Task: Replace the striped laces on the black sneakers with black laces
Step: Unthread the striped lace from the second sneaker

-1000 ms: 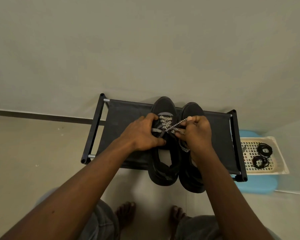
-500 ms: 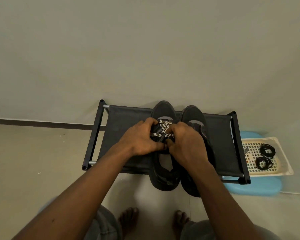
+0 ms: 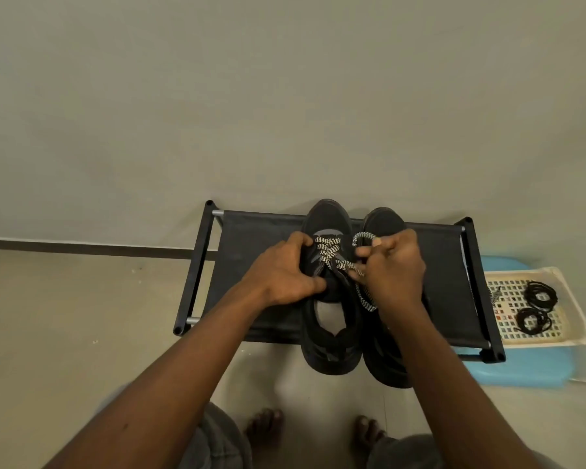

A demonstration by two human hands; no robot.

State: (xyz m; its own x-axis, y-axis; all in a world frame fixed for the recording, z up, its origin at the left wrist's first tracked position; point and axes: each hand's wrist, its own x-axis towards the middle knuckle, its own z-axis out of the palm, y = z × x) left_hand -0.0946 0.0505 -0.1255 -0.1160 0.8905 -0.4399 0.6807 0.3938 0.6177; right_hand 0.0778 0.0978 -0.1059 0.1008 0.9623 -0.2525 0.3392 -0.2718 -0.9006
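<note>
Early yet: the left hand [image 3: 285, 275] grips the left sneaker [image 3: 329, 214] on the rack [image 3: 251, 238], the right hand [image 3: 396, 269] pinches that sneaker's partly unthreaded striped lace [image 3: 329, 255], and the black laces [image 3: 540, 293] lie unused in the right tray [image 3: 508, 299].

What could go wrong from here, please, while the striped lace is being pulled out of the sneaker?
Both heels overhang the front edge of the rack; a hard tug by the right hand on the striped lace might drag the sneaker off, though the left hand grips it. The freed loop lies over the other sneaker and could tangle.
</note>
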